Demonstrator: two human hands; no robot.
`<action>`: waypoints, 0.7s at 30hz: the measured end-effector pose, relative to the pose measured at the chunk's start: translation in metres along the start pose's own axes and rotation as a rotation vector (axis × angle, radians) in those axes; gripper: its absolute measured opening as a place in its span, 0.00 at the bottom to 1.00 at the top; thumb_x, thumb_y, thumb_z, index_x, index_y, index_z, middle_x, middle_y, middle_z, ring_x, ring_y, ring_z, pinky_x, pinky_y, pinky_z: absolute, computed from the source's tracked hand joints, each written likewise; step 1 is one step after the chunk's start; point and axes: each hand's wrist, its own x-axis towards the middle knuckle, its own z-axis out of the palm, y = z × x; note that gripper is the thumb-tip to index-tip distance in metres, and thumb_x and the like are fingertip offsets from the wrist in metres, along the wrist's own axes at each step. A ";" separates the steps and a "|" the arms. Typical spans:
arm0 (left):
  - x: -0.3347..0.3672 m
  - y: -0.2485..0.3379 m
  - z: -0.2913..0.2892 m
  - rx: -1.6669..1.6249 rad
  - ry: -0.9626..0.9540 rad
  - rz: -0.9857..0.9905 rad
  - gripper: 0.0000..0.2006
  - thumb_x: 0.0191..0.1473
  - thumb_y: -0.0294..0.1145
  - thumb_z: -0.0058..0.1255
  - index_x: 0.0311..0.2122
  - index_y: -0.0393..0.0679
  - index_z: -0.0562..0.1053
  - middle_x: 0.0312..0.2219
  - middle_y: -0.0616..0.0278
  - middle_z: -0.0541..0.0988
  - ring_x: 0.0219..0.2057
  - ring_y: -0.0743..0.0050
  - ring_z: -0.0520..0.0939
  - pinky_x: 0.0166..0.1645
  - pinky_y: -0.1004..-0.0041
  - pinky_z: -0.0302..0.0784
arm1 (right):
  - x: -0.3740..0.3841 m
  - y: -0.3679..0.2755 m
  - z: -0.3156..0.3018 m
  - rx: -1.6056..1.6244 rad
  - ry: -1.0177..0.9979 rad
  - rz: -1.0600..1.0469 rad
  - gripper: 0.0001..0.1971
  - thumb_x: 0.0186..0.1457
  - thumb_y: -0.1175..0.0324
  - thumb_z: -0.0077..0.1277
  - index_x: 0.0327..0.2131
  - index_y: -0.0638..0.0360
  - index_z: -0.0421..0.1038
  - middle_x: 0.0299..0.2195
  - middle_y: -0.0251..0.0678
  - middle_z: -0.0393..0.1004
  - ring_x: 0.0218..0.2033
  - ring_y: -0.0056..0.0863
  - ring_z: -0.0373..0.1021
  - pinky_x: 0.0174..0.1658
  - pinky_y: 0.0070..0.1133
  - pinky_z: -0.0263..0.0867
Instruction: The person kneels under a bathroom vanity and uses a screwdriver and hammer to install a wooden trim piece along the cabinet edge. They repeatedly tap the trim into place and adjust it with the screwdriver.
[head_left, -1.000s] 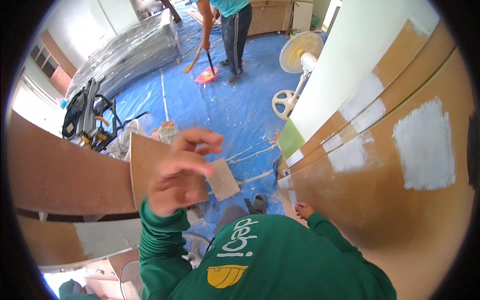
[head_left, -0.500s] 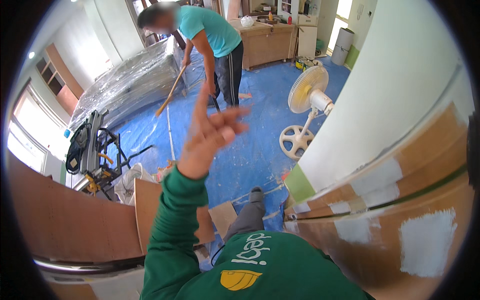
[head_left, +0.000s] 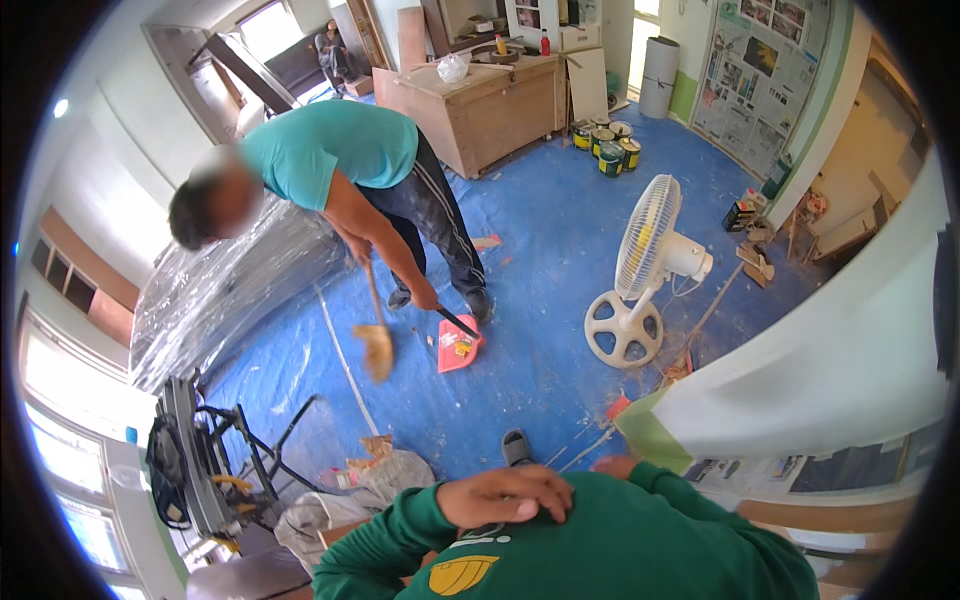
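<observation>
My left hand (head_left: 508,497) lies against the front of my green sweatshirt (head_left: 620,535), its fingers loosely bent over the cloth and holding nothing. Only a small part of my right hand (head_left: 614,466) shows beyond my chest; its fingers are hidden. Ahead of me a person in a turquoise shirt (head_left: 320,150) bends over the floor. That person holds a broom (head_left: 374,350) in one hand and a red dustpan (head_left: 458,345) with a black handle in the other. Some debris sits in the dustpan.
Blue sheeting (head_left: 540,250) covers the floor. A white pedestal fan (head_left: 645,265) stands right, with paint cans (head_left: 612,150) behind it. A folded tool stand (head_left: 205,465) and a pale sack (head_left: 390,480) are at left. Plastic-wrapped furniture (head_left: 230,290) lies beyond them.
My left hand has dropped from its raised, pointing position to my chest. My view has shifted, part of my right hand now shows, and the other person bends lower with the dustpan in sight.
</observation>
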 end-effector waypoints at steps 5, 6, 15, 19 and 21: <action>0.025 0.010 -0.086 0.292 -0.020 -0.109 0.20 0.69 0.42 0.36 0.46 0.35 0.74 0.50 0.49 0.71 0.59 0.50 0.65 0.66 0.55 0.52 | 0.109 -0.093 -0.105 0.362 0.331 0.327 0.18 0.61 0.56 0.54 0.45 0.60 0.76 0.31 0.32 0.79 0.32 0.20 0.73 0.38 0.22 0.70; 0.024 0.017 -0.103 0.242 -0.033 -0.105 0.20 0.69 0.42 0.36 0.46 0.35 0.74 0.50 0.49 0.72 0.59 0.50 0.65 0.66 0.55 0.53 | 0.124 -0.105 -0.123 0.387 0.351 0.305 0.17 0.60 0.57 0.54 0.45 0.60 0.76 0.31 0.31 0.79 0.32 0.20 0.73 0.38 0.22 0.70; 0.092 0.087 -0.262 0.372 -0.059 -0.202 0.14 0.64 0.37 0.49 0.46 0.37 0.77 0.52 0.48 0.72 0.61 0.48 0.65 0.65 0.54 0.56 | 0.207 -0.140 -0.267 0.628 0.298 0.294 0.17 0.61 0.56 0.54 0.44 0.58 0.77 0.37 0.35 0.80 0.37 0.23 0.74 0.44 0.22 0.69; 0.136 0.192 -0.388 0.758 0.015 -0.162 0.14 0.57 0.36 0.59 0.45 0.40 0.78 0.53 0.44 0.73 0.56 0.42 0.72 0.59 0.53 0.66 | 0.270 -0.136 -0.363 0.572 0.259 0.251 0.17 0.61 0.54 0.53 0.43 0.58 0.77 0.33 0.32 0.78 0.33 0.22 0.71 0.39 0.23 0.69; 0.157 0.263 -0.445 0.705 0.652 -0.006 0.21 0.62 0.45 0.50 0.48 0.34 0.75 0.47 0.47 0.77 0.47 0.50 0.79 0.54 0.55 0.72 | 0.298 -0.141 -0.411 0.558 0.232 0.176 0.18 0.61 0.53 0.53 0.43 0.59 0.77 0.32 0.29 0.76 0.32 0.20 0.69 0.39 0.23 0.68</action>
